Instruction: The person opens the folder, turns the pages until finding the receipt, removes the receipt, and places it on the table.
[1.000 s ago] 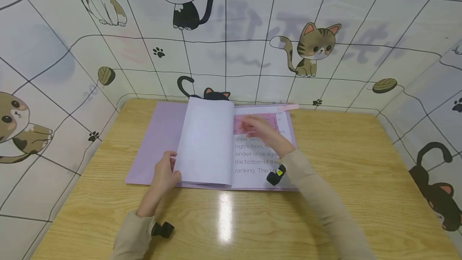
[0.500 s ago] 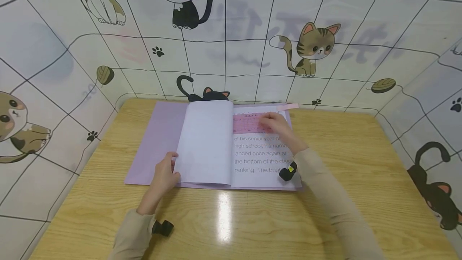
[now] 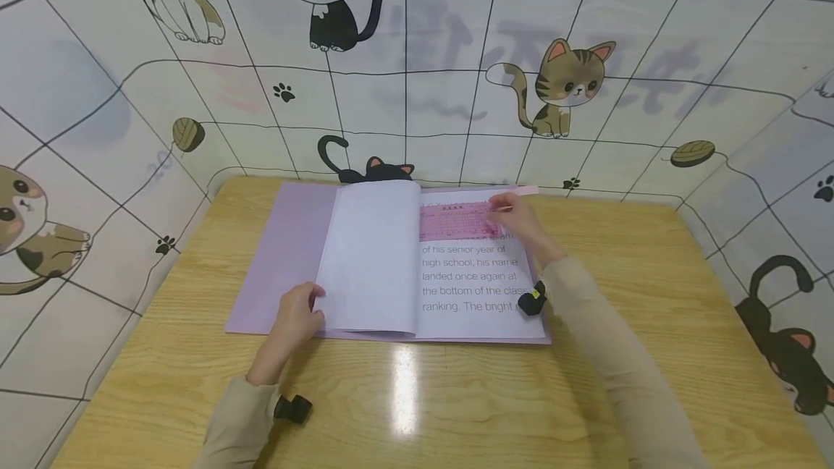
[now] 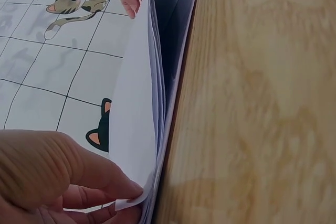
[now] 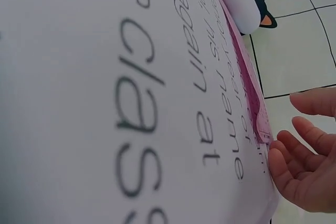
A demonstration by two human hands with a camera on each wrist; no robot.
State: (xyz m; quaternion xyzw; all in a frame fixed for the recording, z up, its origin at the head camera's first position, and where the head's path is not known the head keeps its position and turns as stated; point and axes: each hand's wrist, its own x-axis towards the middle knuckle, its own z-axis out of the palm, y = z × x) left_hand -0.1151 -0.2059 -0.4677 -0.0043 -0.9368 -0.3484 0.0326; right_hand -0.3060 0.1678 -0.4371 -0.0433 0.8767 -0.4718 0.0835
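A book with a purple cover (image 3: 296, 230) lies spread on the table, a blank white page (image 3: 371, 259) on its left side and large printed text on its right page (image 3: 469, 320). My left hand (image 3: 298, 315) pinches the lower left corner of the white page; in the left wrist view the thumb (image 4: 113, 179) lies on top with fingers underneath. A pink printed slip (image 3: 452, 223) lies across the upper right page. My right hand (image 3: 517, 219) is at its right end, and in the right wrist view the fingers (image 5: 304, 156) are loosely bent, apart, with nothing between them.
A pale pink tab (image 3: 529, 191) sticks out at the book's top right corner. The wooden table (image 3: 625, 273) meets a wall (image 3: 449, 107) printed with cartoon cats right behind the book. Each wrist carries a small black camera (image 3: 293, 409).
My right hand has moved rightward along the pink slip, from its left part to its right end, uncovering its print. The left hand stays at the page corner.
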